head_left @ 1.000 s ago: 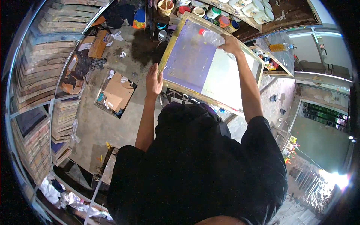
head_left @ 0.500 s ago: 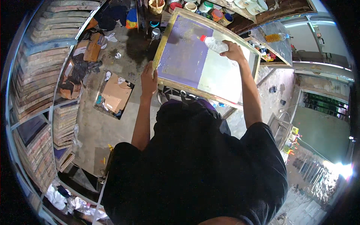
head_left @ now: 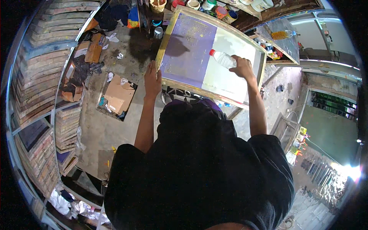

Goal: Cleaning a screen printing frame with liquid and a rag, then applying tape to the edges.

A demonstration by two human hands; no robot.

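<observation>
A screen-printing frame (head_left: 165, 46) with wooden sides is tilted in front of me. Its mesh is purple on the left half and pale on the right. Gripping the frame's near left corner, my left hand (head_left: 153, 82) has its fingers along the outer side. In my right hand (head_left: 243, 69) is a clear plastic bottle (head_left: 224, 59), fingers wrapped around its rear end. The bottle's red cap points left, over the line between purple and pale. Yellowish specks show on the upper purple part, and a dark shadow falls on its left side.
Paint tubs (head_left: 210, 4) line the far shelf. At the far right, a bottle of amber liquid (head_left: 283, 35) lies near a box of small containers. Racks of stacked frames (head_left: 36, 76) fill the left side. A cardboard box (head_left: 119, 96) sits on the floor.
My right hand has brought the bottle nearer to me and slightly right. More yellowish specks show on the purple area, and a dark shadow now lies there. My left hand stays at the corner.
</observation>
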